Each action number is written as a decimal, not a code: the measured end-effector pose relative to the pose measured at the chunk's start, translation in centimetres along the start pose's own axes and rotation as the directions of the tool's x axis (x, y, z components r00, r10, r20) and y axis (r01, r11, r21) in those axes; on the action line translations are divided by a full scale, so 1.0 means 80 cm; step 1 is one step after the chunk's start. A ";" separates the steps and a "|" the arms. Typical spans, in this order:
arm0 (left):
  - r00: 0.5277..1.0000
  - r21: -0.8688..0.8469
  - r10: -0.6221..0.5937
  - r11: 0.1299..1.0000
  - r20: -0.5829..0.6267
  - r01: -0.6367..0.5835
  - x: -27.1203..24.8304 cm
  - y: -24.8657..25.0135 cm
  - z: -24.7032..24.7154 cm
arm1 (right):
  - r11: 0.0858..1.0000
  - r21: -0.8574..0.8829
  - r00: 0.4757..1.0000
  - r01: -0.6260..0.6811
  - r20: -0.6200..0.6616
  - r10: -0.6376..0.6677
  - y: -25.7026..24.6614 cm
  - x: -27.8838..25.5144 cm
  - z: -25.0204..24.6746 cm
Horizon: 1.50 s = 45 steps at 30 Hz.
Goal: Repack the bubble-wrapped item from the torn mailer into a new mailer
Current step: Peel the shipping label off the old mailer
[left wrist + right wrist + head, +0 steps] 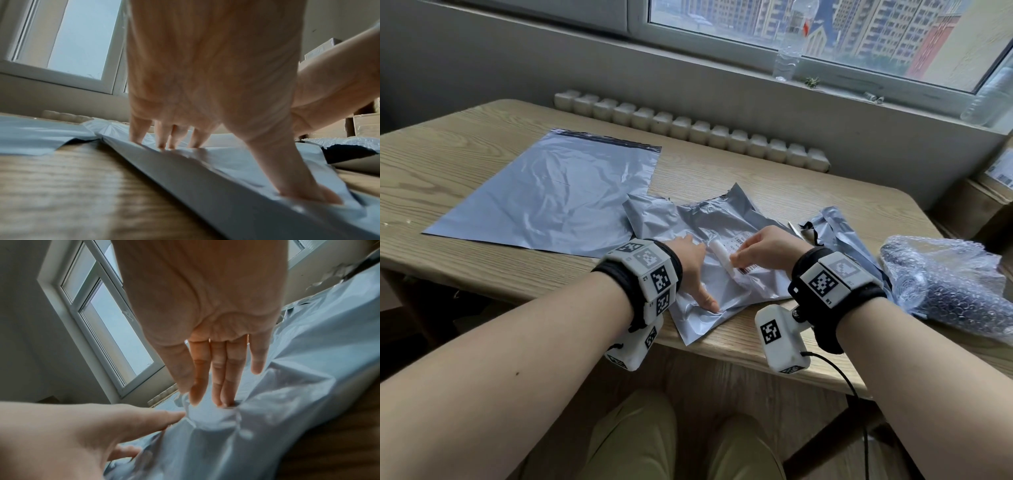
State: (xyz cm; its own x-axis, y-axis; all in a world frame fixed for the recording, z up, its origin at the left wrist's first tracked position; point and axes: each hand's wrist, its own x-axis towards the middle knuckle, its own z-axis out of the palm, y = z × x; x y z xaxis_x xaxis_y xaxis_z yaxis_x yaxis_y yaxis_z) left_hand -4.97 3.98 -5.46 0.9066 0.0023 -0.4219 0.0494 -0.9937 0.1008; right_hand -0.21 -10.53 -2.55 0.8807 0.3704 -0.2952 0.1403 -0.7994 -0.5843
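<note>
One bubble-wrapped item, dark inside clear wrap, out of any bag, lying at the right near edge of the table, well apart from both hands. Left of it, a torn grey mailer, crumpled, flat on the wood, a white label partly curled up on its top. Left hand spread flat on the torn mailer, fingers straight, thumb pressing its near part. Right hand over the label, fingers nearly straight, tips touching the plastic; whether pinching the label, cannot tell. Far left, a new grey mailer, smooth and flat, just beside the torn one. Further right, another torn grey scrap. Beyond, a radiator and a windowsill with a clear bottle.
</note>
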 end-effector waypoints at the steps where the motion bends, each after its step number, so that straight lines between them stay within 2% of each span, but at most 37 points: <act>1: 1.000 -0.008 0.018 1.000 0.004 -0.018 -0.001 -0.002 -0.001 | 1.000 0.013 1.000 0.000 0.027 -0.001 -0.002 -0.001 -0.002; 4: 0.998 -0.003 0.059 0.998 0.020 -0.059 -0.005 -0.009 -0.007 | 1.000 -0.012 0.997 -0.018 0.070 0.019 -0.010 -0.002 -0.001; 7: 0.996 -0.005 0.085 0.996 0.019 -0.085 -0.008 -0.012 -0.016 | 0.994 -0.100 0.999 -0.044 0.019 0.046 -0.016 0.002 0.009; 12: 0.980 -0.060 0.049 0.996 -0.193 -0.062 0.007 -0.006 -0.021 | 0.994 -0.084 0.997 -0.075 -0.040 0.072 -0.013 0.011 0.015; 18: 0.997 0.028 0.008 1.000 -0.076 -0.006 0.024 -0.003 -0.018 | 0.989 -0.141 0.996 -0.044 -0.080 0.033 -0.003 0.020 0.017; 23: 0.998 0.053 0.013 0.999 -0.067 -0.009 0.026 -0.002 -0.020 | 0.992 -0.122 0.999 -0.043 -0.019 0.041 0.003 0.028 0.011; 45: 0.998 0.039 0.018 0.999 -0.065 -0.015 0.023 -0.001 -0.020 | 0.983 -0.166 0.997 -0.078 -0.027 0.074 0.002 0.029 0.005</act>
State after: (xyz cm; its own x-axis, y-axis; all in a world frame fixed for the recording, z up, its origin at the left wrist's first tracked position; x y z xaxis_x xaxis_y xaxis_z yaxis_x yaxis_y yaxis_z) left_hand -2.64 4.24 -4.80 0.9327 -0.0080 -0.3607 0.0192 -0.9972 0.0719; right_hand 1.67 -9.60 -3.61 0.9005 0.2971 -0.3175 0.1445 -0.8931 -0.4260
